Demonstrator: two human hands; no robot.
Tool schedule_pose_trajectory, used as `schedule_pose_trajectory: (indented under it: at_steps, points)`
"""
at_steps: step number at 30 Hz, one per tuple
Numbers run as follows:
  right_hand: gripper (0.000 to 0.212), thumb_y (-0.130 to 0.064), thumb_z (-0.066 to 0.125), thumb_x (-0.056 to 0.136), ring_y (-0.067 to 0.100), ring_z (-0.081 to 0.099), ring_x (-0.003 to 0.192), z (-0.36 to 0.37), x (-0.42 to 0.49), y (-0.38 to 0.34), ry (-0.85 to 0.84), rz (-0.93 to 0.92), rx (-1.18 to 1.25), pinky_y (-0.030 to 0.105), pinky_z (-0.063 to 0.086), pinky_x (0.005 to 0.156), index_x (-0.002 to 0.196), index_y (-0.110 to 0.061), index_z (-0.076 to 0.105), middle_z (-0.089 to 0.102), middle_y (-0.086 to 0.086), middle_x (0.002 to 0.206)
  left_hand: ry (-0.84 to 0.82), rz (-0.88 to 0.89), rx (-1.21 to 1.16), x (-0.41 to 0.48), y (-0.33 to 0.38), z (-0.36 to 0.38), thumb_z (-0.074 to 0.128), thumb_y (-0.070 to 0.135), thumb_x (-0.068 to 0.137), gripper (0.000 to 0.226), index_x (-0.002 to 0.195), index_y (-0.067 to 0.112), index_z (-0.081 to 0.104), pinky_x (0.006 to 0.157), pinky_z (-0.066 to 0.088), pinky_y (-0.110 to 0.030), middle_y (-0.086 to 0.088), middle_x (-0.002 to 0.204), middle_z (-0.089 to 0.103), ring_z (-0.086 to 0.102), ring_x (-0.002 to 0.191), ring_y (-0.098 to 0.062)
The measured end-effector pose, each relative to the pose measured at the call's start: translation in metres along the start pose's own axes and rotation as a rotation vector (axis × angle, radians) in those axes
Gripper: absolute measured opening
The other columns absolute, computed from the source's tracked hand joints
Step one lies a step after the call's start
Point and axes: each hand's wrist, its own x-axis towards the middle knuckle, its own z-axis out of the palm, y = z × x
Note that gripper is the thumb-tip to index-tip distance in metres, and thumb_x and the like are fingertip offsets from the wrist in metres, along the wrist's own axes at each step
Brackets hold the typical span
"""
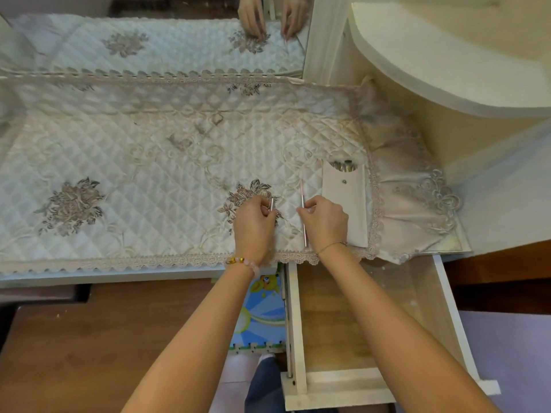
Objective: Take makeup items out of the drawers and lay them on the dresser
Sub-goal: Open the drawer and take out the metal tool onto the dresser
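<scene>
Two pinches | left fingers point(262, 210): silver cap point(272, 203), perhaps | right fingers point(310, 208): slim stick point(305, 234) | pouch point(346, 210) just right | drawer point(295, 323) open below

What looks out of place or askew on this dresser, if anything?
The quilted cover is rumpled at its right end, bunched against the cabinet. Brownish marks discolour it beyond the pouch. Nothing is spilled. The left hand pinches a short silver piece, and the right hand pinches a slim silver stick.

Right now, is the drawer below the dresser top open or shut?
Open: the drawer is pulled out well past the front edge of the dresser, and its bare wooden bottom shows from above.
</scene>
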Motion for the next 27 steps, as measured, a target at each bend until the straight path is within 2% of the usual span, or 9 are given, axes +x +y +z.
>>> schedule_pose_trajectory:
  at_steps: [9, 12, 15, 18, 21, 23, 27]
  points:
    - [0.033, -0.039, 0.055, 0.09, 0.025, 0.063, 0.093, -0.009, -0.016, 0.008, 0.08, -0.034, -0.02, 0.031, 0.045, 0.075, 0.108, -0.013, 0.063, 0.07, 0.006, 0.1, -0.032, 0.027, -0.019, -0.004, -0.003, -0.006, 0.063, 0.009, 0.082, 0.01, 0.092, 0.008, 0.062, 0.068, 0.05, -0.036, -0.006, 0.08, 0.063, 0.057, 0.073, -0.018]
    - [0.03, -0.035, 0.055, 0.09, 0.022, 0.062, 0.09, -0.02, -0.03, 0.018, 0.115, -0.042, 0.039, 0.027, 0.042, 0.07, 0.109, -0.014, 0.063, 0.068, 0.004, 0.097, -0.01, 0.111, 0.053, -0.016, -0.008, -0.009, 0.06, 0.013, 0.084, 0.012, 0.095, 0.008, 0.062, 0.066, 0.047, -0.035, -0.008, 0.087, 0.061, 0.056, 0.079, -0.021]
    - [0.028, -0.032, 0.056, 0.089, 0.021, 0.061, 0.094, -0.029, -0.047, 0.034, 0.159, -0.042, 0.077, 0.029, 0.044, 0.072, 0.112, -0.017, 0.063, 0.066, 0.003, 0.102, 0.02, 0.261, 0.185, -0.035, -0.014, -0.012, 0.059, 0.012, 0.085, 0.019, 0.103, 0.005, 0.062, 0.068, 0.045, -0.035, -0.012, 0.096, 0.061, 0.056, 0.087, -0.026]
    - [0.033, -0.028, 0.058, 0.088, 0.022, 0.057, 0.105, -0.036, -0.073, 0.054, 0.164, -0.04, 0.115, 0.033, 0.046, 0.082, 0.119, -0.017, 0.059, 0.062, 0.005, 0.115, -0.053, 0.509, 0.329, -0.051, -0.022, -0.01, 0.063, 0.011, 0.082, 0.025, 0.106, 0.004, 0.062, 0.076, 0.048, -0.04, -0.014, 0.101, 0.063, 0.058, 0.092, -0.032]
    - [0.046, -0.026, 0.059, 0.088, 0.02, 0.049, 0.119, -0.045, -0.106, 0.078, 0.145, -0.02, 0.213, 0.031, 0.04, 0.097, 0.131, -0.017, 0.048, 0.052, 0.005, 0.132, -0.204, 0.667, 0.48, -0.062, -0.029, -0.003, 0.057, 0.025, 0.087, 0.037, 0.119, 0.007, 0.056, 0.094, 0.046, -0.045, -0.012, 0.118, 0.06, 0.054, 0.112, -0.032]
    - [0.053, -0.029, 0.059, 0.088, 0.016, 0.045, 0.124, -0.05, -0.132, 0.096, 0.112, 0.038, 0.282, 0.029, 0.037, 0.099, 0.137, -0.021, 0.041, 0.045, 0.001, 0.139, -0.315, 0.68, 0.542, -0.068, -0.032, 0.0, 0.052, 0.031, 0.09, 0.046, 0.13, 0.008, 0.049, 0.107, 0.034, -0.047, -0.013, 0.134, 0.051, 0.043, 0.127, -0.033]
    - [0.054, -0.028, 0.059, 0.089, 0.011, 0.043, 0.125, -0.053, -0.18, 0.128, 0.064, 0.264, 0.521, 0.029, 0.037, 0.1, 0.138, -0.024, 0.039, 0.045, -0.003, 0.139, -0.41, 0.678, 0.606, -0.073, -0.039, 0.001, 0.047, 0.036, 0.094, 0.057, 0.143, 0.011, 0.032, 0.115, 0.017, -0.045, -0.011, 0.151, 0.029, 0.023, 0.14, -0.029]
